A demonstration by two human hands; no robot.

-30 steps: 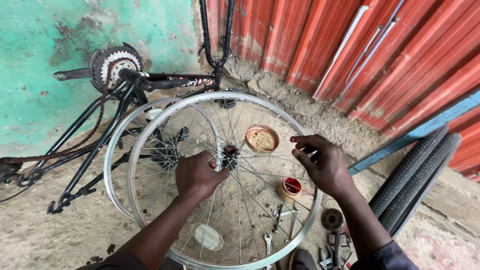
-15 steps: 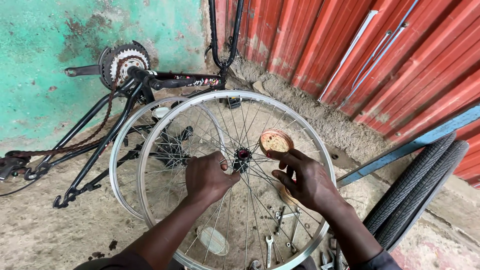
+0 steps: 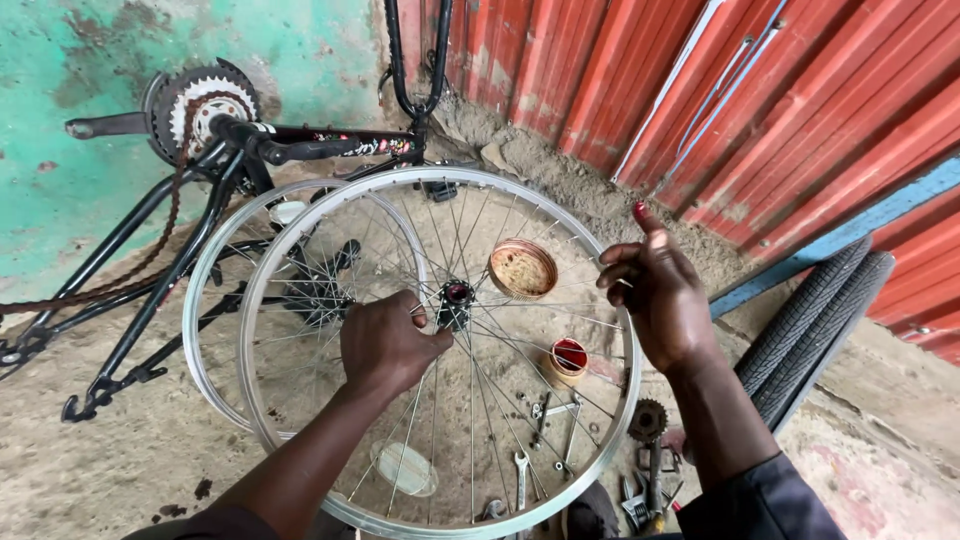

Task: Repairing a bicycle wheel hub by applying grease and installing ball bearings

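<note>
A silver spoked bicycle wheel (image 3: 244, 345) stands upright in front of me. My left hand (image 3: 385, 345) is closed around its hub (image 3: 457, 297) from the left. To the right of the hub, my right hand (image 3: 662, 300) hovers over the spokes with its fingers loosely curled. Its index finger points up, red smeared on the tip, and I see nothing held in it. Behind the spokes, between my hands, an open round tin (image 3: 522, 270) with brownish contents lies on the ground. A small red-topped pot (image 3: 568, 360) sits lower down.
A second wheel (image 3: 200, 300) and an upturned bicycle frame with its chainring (image 3: 200, 105) lean at the green wall to the left. Tyres (image 3: 810, 320) lie at the right by the red corrugated wall (image 3: 800, 100). Wrenches (image 3: 520, 475), a sprocket (image 3: 647, 420) and a pale lid (image 3: 405, 468) lie on the dirt.
My right hand dipped in towards the open tin, then lifted away to the right with its index finger raised. My left hand stayed on the hub.
</note>
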